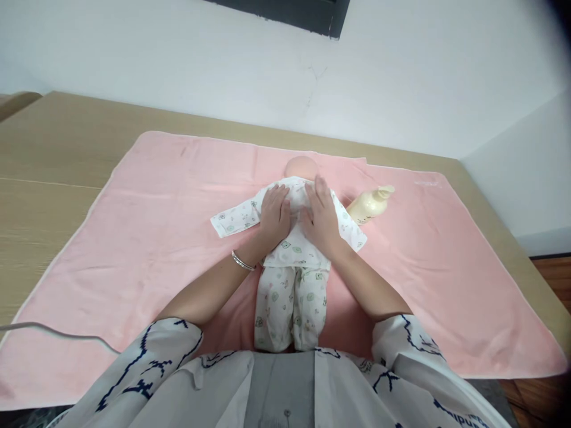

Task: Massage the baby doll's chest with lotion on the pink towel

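Observation:
A baby doll [294, 255] in a white printed top and matching trousers [276, 303] lies stretched out in front of me, its smooth head [301, 167] pointing away. No face shows from this angle. My left hand [275, 215] rests flat on the left side of the top near the shoulder, fingers extended. On the other side, my right hand [322, 219] also lies flat on the upper body, its fingertips close to the collar. One sleeve [236, 219] spreads out to the left; the other slants down to the right, partly behind my right hand. Neither hand grips anything.
Beneath the doll a pink blanket [178, 238] covers much of the wooden table [53, 154]. A cream pump bottle [369, 204] lies on its side right of the doll. A grey cable [66, 334] crosses the blanket's lower left. A white wall [223, 65] stands behind.

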Available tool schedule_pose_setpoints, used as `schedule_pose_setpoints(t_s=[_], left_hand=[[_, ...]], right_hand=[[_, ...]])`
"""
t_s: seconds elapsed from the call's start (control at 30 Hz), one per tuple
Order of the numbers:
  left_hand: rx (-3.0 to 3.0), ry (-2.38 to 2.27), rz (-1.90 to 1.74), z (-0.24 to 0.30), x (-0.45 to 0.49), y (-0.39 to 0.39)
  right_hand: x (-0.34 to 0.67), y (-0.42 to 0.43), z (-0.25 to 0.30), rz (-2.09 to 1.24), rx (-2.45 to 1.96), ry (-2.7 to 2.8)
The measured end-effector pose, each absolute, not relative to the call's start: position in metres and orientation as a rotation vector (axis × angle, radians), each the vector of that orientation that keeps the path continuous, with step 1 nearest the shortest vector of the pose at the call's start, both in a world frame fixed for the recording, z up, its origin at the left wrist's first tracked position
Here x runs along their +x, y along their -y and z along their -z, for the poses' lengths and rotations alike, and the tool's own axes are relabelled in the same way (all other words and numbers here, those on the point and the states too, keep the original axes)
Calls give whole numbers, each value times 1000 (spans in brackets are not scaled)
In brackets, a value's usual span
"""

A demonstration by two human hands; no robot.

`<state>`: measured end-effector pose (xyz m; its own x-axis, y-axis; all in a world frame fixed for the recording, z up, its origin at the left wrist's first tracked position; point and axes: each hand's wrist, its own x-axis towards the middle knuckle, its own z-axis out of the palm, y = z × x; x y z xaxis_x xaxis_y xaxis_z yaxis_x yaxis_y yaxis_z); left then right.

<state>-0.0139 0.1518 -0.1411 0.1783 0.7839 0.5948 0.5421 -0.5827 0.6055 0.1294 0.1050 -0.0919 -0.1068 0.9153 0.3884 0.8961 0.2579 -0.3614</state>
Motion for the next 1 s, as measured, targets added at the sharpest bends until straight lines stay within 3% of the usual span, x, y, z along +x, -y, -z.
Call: schedule_pose_setpoints(t_s=[0.13, 0.33, 0.57, 0.77, 1.0], left_hand=[[2192, -1274, -1360, 143, -14, -153], [2182, -1289, -1375, 143, -14, -152], [2186, -1301, -1351, 142, -15, -152], [2168, -1268, -1373, 141, -15, -151], [2182, -1309, -1350, 145, -14, -155]], right_hand=[[125, -102, 92, -133, -1652, 2139], [130, -98, 84, 5, -1611, 1978], [124, -105, 93, -217, -1686, 2063], [132, -101, 88, -113, -1613, 1969], [124, -93, 80, -251, -1558, 2064]])
